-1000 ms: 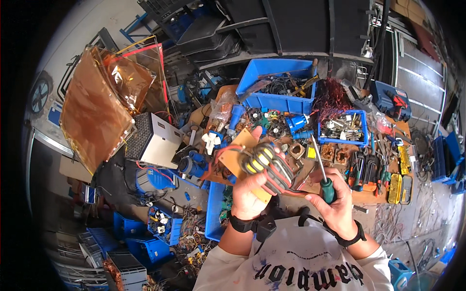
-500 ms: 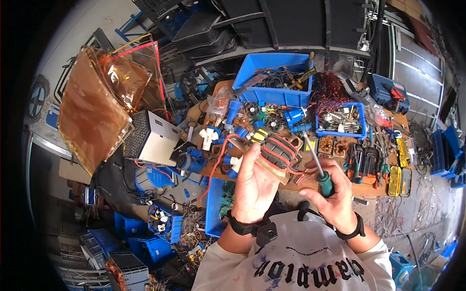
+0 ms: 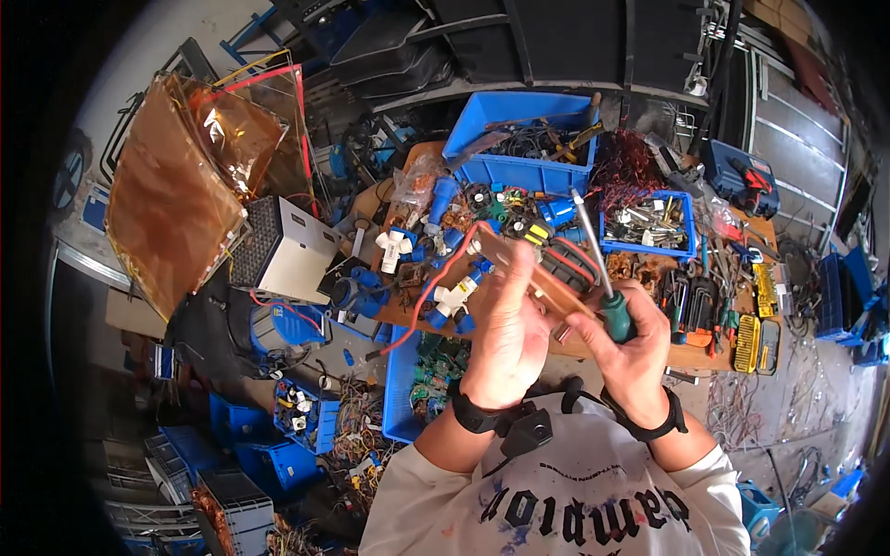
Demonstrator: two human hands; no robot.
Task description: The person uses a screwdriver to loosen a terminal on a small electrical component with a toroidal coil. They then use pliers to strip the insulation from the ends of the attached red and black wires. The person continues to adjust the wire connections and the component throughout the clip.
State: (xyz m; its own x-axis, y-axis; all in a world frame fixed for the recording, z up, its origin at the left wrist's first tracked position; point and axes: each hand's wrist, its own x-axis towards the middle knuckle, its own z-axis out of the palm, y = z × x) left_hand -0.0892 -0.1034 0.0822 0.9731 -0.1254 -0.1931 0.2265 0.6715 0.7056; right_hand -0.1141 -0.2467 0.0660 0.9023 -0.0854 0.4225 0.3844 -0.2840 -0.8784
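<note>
My left hand (image 3: 508, 357) grips a black block with red wires (image 3: 573, 263), backed by a flat brown plate (image 3: 554, 284) that is turned edge-on toward me. The kind of block is hard to tell; part of it is hidden behind the plate and my fingers. A yellow-striped piece (image 3: 536, 233) shows at its far end. One red wire (image 3: 426, 292) loops out to the left and hangs down. In my right hand (image 3: 642, 345) is a screwdriver (image 3: 616, 313) with a green handle, its shaft pointing up and away. My right fingertips touch the plate's near end.
Beyond my hands, the wooden bench (image 3: 400, 320) carries a large blue bin (image 3: 519, 172), a blue tray of metal parts (image 3: 647, 248), white-and-blue connectors (image 3: 456, 296) and several hand tools (image 3: 695, 306). A white box (image 3: 298, 252) and brown sheets (image 3: 176, 204) stand at left.
The plate and block have tilted, so the plate's edge now faces me and hides more of the block. My right hand, still with the screwdriver, has come over to the plate.
</note>
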